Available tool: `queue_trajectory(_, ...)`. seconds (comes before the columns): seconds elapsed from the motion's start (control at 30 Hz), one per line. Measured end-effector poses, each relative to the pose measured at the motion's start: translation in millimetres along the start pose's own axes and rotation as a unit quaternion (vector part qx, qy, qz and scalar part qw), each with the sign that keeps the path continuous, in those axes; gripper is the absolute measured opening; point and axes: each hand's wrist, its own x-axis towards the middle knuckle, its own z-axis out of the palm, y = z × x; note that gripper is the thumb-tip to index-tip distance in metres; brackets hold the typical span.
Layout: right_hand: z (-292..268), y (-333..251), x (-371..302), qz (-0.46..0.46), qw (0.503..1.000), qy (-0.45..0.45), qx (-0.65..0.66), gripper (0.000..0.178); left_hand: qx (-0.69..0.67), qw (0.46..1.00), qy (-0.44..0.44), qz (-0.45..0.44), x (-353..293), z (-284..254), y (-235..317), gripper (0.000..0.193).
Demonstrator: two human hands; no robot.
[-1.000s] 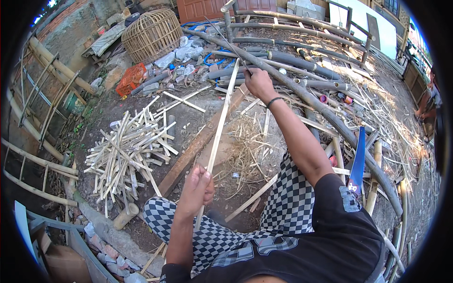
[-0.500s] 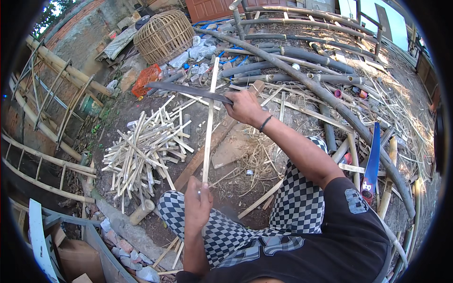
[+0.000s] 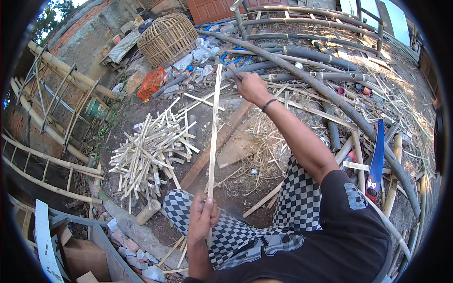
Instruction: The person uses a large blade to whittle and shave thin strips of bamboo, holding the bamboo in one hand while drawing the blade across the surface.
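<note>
My left hand [image 3: 204, 214] is closed around the lower part of a long, pale bamboo strip [image 3: 214, 132], which stands out away from me, its far end tilted slightly right. My right hand [image 3: 252, 88] grips a long-bladed knife by its handle, mostly hidden in the fist. The dark blade [image 3: 230, 69] shows foreshortened, close to the strip's far tip; whether they touch I cannot tell. Left of the strip lies a loose heap of split bamboo sticks [image 3: 146, 153]. Beneath the strip, a brown wooden plank [image 3: 200, 170] runs slantwise over the dirt.
A saw [image 3: 376, 160] with a blue blade and red handle leans at my right. Long bamboo poles [image 3: 325, 92] cross the far right, with shavings [image 3: 264, 153] nearer. A domed woven cage [image 3: 166, 38] and an orange crate [image 3: 152, 83] stand at far left.
My right hand has moved farther away and to the right. The knife, which crossed the strip pointing left, now shows foreshortened near its far end. My left hand still holds the strip.
</note>
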Motion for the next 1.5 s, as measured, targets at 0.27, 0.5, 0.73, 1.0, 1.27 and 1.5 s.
queue_trajectory(0.27, -41.9, 0.9, -19.5, 0.056, 0.936, -0.074, 0.339, 0.034, -0.116, 0.991, -0.003, -0.07, -8.4, -23.2, -17.0, 0.022)
queue_trajectory(0.5, -45.2, -14.3, -36.7, 0.037, 0.932, -0.101, 0.346, 0.045, -0.073, 0.994, -0.012, -0.076, 1.8, -13.0, -28.2, 0.027)
queue_trajectory(0.73, -50.8, -10.9, -37.4, 0.043, 0.955, -0.082, 0.283, 0.05, -0.008, 0.999, 0.001, -0.035, 1.7, -9.2, -28.0, 0.034)
queue_trajectory(1.0, -59.1, -11.3, -35.2, 0.016, 0.983, -0.057, 0.173, 0.056, -0.002, 0.999, 0.025, -0.028, -1.7, -13.6, -15.1, 0.036)
queue_trajectory(1.27, 6.6, -7.7, -61.8, -0.112, 0.976, -0.185, 0.01, 0.064, 0.038, 0.994, -0.09, 0.047, 5.2, 11.4, 11.0, 0.038)
queue_trajectory(1.5, -48.6, -12.5, -44.9, 0.115, 0.937, 0.026, 0.328, 0.058, 0.007, 1.0, 0.02, 0.018, -11.3, -15.0, -3.8, 0.037)
